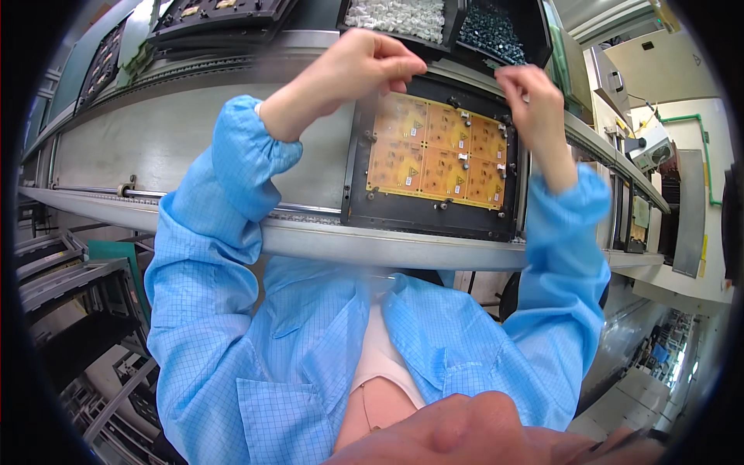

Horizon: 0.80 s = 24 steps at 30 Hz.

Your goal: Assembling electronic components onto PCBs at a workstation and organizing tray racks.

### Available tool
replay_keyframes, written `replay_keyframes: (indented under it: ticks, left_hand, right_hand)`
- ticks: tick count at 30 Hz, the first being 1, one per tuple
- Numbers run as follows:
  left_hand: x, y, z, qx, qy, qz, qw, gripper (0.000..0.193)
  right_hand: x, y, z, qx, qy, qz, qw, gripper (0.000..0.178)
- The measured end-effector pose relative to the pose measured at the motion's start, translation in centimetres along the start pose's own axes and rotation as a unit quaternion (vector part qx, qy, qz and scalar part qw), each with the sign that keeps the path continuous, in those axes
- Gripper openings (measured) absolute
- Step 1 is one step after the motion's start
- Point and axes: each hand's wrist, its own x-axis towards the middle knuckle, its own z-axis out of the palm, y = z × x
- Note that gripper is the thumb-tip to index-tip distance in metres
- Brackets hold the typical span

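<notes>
An orange circuit board panel [446, 143], divided into several sections, lies in a black carrier frame [380, 213]. A few small white components [463, 158] stand on it. My left hand [376, 66] hovers over the panel's far left edge, fingers pinched together; anything between them is too small to make out. Over the far right corner of the carrier is my right hand [535, 101], its fingers curled closed and slightly blurred. A small whitish spot shows by those fingers, but I cannot tell what it is.
Beyond the carrier stand a black bin of white parts [395, 17] and another of dark blue parts [494, 32]. A metal rail [310, 242] runs along the near side. More black carriers [213, 19] sit at the far left; a metal rack [77, 287] is at lower left.
</notes>
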Motion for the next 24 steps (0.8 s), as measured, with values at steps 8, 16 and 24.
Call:
replay_keyframes:
  ticks: [8,16,24]
  left_hand:
    - [-0.9,-0.6,2.5,-0.062,-0.041,-0.053,0.996,0.017]
    - [-1.6,-1.5,2.0,-0.143,-0.013,-0.067,0.987,0.022]
    - [-1.4,-1.6,1.8,-0.072,-0.01,-0.077,0.994,0.013]
  right_hand:
    - [11.5,12.4,8.9,-0.147,-0.083,0.174,0.97,0.046]
    - [11.8,11.3,7.9,-0.091,-0.257,0.148,0.951,0.045]
    - [9.6,6.5,5.2,-0.046,-0.176,0.054,0.982,0.023]
